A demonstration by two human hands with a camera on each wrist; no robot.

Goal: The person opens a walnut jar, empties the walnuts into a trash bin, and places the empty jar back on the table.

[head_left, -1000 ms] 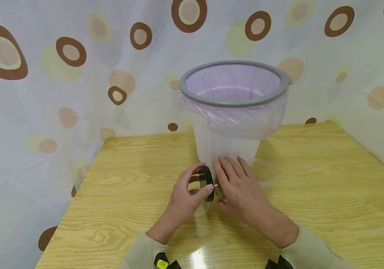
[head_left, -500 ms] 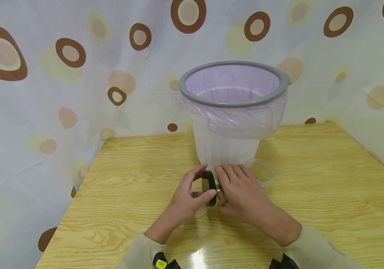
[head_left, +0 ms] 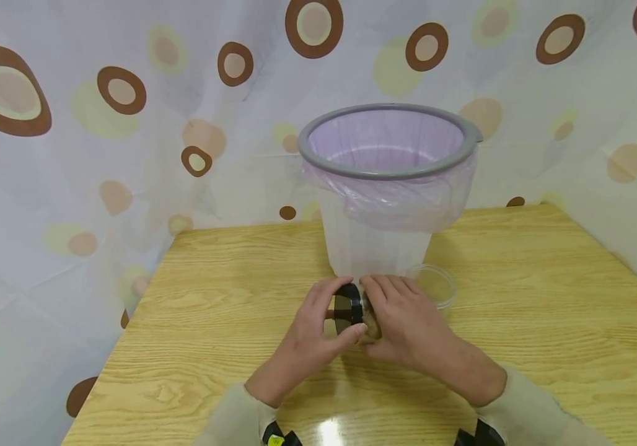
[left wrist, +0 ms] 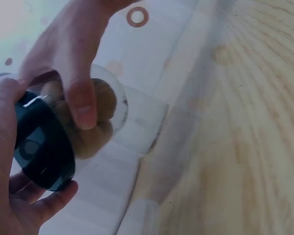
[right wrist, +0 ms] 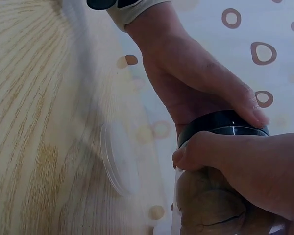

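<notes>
Both hands meet at a clear jar [right wrist: 193, 203] with a black lid [head_left: 349, 303], tipped on its side in front of the bin. My left hand [head_left: 313, 328] grips the lid, fingers over its top and thumb across its near side. Around the jar's body curls my right hand [head_left: 408, 316], its thumb [left wrist: 81, 103] lying along the wall. Brown rounded pieces, walnut-like, fill the jar [left wrist: 95, 127] where it shows between the fingers. Lid and jar mouth sit against each other in the right wrist view.
A translucent bin [head_left: 377, 251] with a grey rim and lilac liner stands just behind the hands. A clear round lid [head_left: 452, 291] lies on the wooden table [head_left: 519, 297] to the right of the bin's foot. Patterned cloth [head_left: 263, 124] hangs behind.
My left hand has shifted slightly right and the right hand slightly toward me. The black lid has turned and sits closer to the jar. A clear round outline below the left hand no longer shows.
</notes>
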